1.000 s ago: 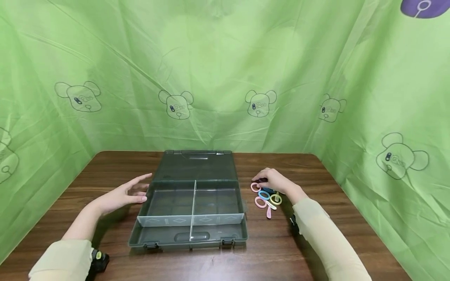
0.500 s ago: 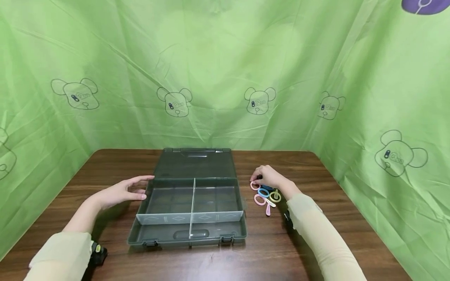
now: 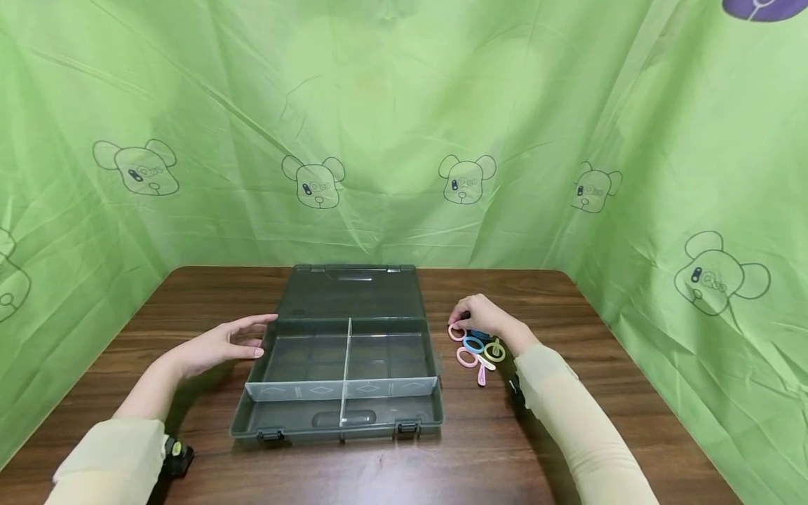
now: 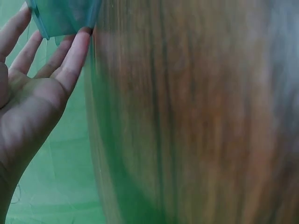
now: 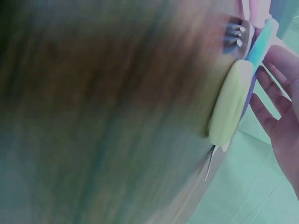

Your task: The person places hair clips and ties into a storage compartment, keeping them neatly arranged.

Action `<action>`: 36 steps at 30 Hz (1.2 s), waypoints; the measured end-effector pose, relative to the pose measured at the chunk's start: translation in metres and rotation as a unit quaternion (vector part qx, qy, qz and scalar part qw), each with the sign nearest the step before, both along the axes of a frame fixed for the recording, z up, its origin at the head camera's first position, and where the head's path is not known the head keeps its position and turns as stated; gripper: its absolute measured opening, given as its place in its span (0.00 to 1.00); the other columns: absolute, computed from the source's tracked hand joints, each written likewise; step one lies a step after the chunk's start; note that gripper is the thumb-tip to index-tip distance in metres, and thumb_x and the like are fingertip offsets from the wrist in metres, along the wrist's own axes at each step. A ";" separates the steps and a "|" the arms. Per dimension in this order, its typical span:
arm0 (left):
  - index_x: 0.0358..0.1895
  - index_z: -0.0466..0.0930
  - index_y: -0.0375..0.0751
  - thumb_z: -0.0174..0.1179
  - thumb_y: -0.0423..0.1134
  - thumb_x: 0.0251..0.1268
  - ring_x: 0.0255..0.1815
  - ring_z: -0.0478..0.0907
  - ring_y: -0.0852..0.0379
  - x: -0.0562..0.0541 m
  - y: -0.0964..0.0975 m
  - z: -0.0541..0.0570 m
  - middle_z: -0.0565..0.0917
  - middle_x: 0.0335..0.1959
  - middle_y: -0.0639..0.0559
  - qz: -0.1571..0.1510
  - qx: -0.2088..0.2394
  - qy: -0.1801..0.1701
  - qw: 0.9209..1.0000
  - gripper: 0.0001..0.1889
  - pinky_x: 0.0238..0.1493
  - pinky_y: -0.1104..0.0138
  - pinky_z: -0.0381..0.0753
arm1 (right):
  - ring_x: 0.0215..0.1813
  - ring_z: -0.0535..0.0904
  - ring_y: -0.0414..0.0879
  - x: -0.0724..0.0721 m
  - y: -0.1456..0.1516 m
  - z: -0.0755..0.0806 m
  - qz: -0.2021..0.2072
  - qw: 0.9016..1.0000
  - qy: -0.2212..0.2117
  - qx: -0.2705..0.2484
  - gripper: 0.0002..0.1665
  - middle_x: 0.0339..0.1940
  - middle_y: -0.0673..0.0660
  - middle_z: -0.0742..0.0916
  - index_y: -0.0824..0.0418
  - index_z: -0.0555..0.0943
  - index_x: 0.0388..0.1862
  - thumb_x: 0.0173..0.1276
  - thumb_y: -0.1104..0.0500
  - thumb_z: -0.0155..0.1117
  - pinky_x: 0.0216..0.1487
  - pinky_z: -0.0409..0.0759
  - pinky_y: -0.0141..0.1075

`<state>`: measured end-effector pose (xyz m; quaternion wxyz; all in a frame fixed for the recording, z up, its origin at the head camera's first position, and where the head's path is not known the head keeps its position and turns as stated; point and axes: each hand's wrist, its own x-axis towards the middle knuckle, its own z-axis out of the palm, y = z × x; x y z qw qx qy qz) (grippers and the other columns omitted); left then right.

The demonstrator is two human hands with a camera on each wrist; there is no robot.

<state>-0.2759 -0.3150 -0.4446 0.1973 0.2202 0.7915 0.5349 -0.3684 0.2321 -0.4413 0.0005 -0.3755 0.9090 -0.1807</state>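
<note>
A dark translucent storage box (image 3: 297, 433) lies on the table, its lid (image 3: 350, 294) folded back. My left hand (image 3: 217, 351) rests its thumb and fingertips at the box's left edge, fingers fairly straight. In the left wrist view, that hand (image 4: 39, 88) reaches to the box's corner (image 4: 65, 21). My right hand (image 3: 482, 315) reaches down over the hair ties, fingertips close together at the far pink hair tie (image 3: 457, 334); I cannot tell what it pinches. A blue hair tie (image 3: 473, 344), a yellow hair tie (image 5: 231, 105) and another pink hair tie (image 3: 467, 358) lie beside it.
A pink hair clip (image 3: 482, 376) and a white one (image 3: 486, 362) lie in front of the ties. Clear dividers (image 3: 303, 391) split the box into several compartments. Green cloth (image 3: 391, 140) hangs behind and beside the wooden table (image 3: 517, 449).
My right fingers have drawn closer together and shifted slightly left; the dark item seen under them earlier is now hidden. My left fingertips have settled at the box edge.
</note>
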 end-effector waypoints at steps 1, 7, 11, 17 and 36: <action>0.74 0.49 0.41 0.59 0.33 0.64 0.63 0.65 0.34 0.000 0.000 -0.001 0.52 0.71 0.30 0.003 0.006 -0.011 1.000 0.38 0.52 0.67 0.76 | 0.35 0.79 0.36 0.000 0.000 0.001 -0.003 1.000 -0.006 -0.001 0.03 0.30 0.44 0.86 0.54 0.87 0.30 0.57 0.62 0.70 0.40 0.77 0.33; 0.74 0.47 0.39 0.58 0.29 0.63 0.62 0.66 0.40 -0.001 0.001 -0.004 0.48 0.71 0.28 0.017 0.045 -0.054 0.997 0.39 0.53 0.63 0.77 | 0.33 0.78 0.33 0.003 -0.001 0.008 -0.029 0.999 -0.040 -0.011 0.02 0.29 0.42 0.86 0.54 0.86 0.32 0.59 0.59 0.70 0.39 0.77 0.30; 0.74 0.46 0.37 0.58 0.29 0.63 0.62 0.67 0.42 -0.001 0.001 -0.004 0.49 0.71 0.28 0.017 0.048 -0.052 0.997 0.39 0.53 0.64 0.77 | 0.33 0.79 0.35 0.004 -0.001 0.014 -0.031 0.998 -0.051 -0.033 0.02 0.29 0.42 0.86 0.53 0.86 0.32 0.59 0.59 0.70 0.38 0.77 0.31; 0.74 0.47 0.40 0.58 0.30 0.64 0.64 0.64 0.38 -0.002 0.000 -0.004 0.49 0.71 0.30 0.021 0.050 -0.056 0.997 0.39 0.53 0.63 0.76 | 0.32 0.78 0.35 0.005 -0.002 0.022 -0.037 0.997 -0.048 -0.048 0.03 0.28 0.41 0.86 0.51 0.86 0.31 0.59 0.60 0.70 0.37 0.76 0.30; 0.75 0.44 0.40 0.56 0.30 0.65 0.64 0.63 0.43 0.001 0.002 -0.001 0.41 0.72 0.29 0.008 0.055 -0.079 0.995 0.39 0.55 0.65 0.75 | 0.30 0.79 0.36 0.027 -0.031 0.071 -0.037 0.997 -0.027 -0.062 0.03 0.29 0.41 0.87 0.49 0.87 0.32 0.59 0.57 0.70 0.34 0.75 0.30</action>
